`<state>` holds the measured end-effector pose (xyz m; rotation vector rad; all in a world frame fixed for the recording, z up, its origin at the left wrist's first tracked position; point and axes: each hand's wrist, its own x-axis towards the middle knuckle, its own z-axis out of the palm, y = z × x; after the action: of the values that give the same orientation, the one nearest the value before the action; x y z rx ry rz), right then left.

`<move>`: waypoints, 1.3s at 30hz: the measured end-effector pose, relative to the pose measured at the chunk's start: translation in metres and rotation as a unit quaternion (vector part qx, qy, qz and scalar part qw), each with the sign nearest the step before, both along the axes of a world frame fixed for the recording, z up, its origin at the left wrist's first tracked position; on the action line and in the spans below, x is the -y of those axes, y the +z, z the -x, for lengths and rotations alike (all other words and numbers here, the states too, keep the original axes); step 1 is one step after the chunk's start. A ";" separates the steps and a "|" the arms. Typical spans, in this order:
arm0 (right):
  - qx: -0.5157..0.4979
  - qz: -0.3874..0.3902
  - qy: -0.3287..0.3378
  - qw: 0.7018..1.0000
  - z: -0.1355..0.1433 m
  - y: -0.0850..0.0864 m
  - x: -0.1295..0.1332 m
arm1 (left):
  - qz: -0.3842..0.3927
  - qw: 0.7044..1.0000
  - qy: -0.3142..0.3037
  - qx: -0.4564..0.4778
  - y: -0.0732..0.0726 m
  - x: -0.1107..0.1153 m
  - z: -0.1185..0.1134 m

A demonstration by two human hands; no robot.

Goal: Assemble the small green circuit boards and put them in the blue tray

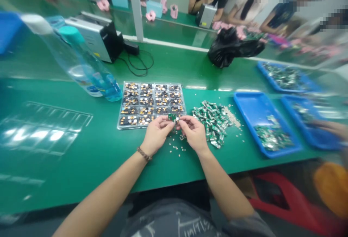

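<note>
The 2 hands' fingers, left (156,134) and right (194,134), pinch 1 small green circuit board (172,117) above the table (108,150).

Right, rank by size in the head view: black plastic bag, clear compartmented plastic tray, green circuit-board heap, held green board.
Clear compartmented plastic tray
Black plastic bag and green circuit-board heap: too alike to rank
Held green board

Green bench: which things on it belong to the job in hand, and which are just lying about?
Seem part of the job:
board, held between left hand and right hand
parts tray
board pile
blue tray beside the pile

Seem just lying about:
teal-capped bottle
black bag
grey box
black cable
</note>
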<state>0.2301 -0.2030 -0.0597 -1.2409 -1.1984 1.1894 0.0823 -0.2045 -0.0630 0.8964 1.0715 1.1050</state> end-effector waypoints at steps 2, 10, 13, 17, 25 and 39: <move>0.016 -0.008 -0.014 1.000 0.001 0.000 0.001 | -0.002 1.000 -0.001 0.009 0.001 0.000 -0.001; 0.071 -0.064 -0.024 0.995 0.002 -0.003 0.003 | -0.003 1.000 -0.002 0.017 0.002 -0.001 -0.003; 0.092 -0.083 -0.023 0.992 0.002 -0.004 0.004 | -0.004 1.000 0.002 0.013 0.004 -0.001 -0.003; 0.102 -0.093 -0.008 0.990 0.001 -0.003 0.005 | -0.002 1.000 -0.002 0.002 0.006 -0.001 -0.002; 0.125 -0.121 -0.003 0.985 -0.001 -0.004 0.004 | -0.005 1.000 -0.011 0.003 0.006 -0.001 0.000; 0.129 -0.115 -0.008 0.985 -0.003 -0.006 0.004 | 0.007 1.000 0.001 -0.002 0.005 0.000 -0.002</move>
<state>0.2327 -0.2072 -0.0660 -1.2498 -1.4692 0.8670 0.0843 -0.2049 -0.0581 0.8864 1.0825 1.0966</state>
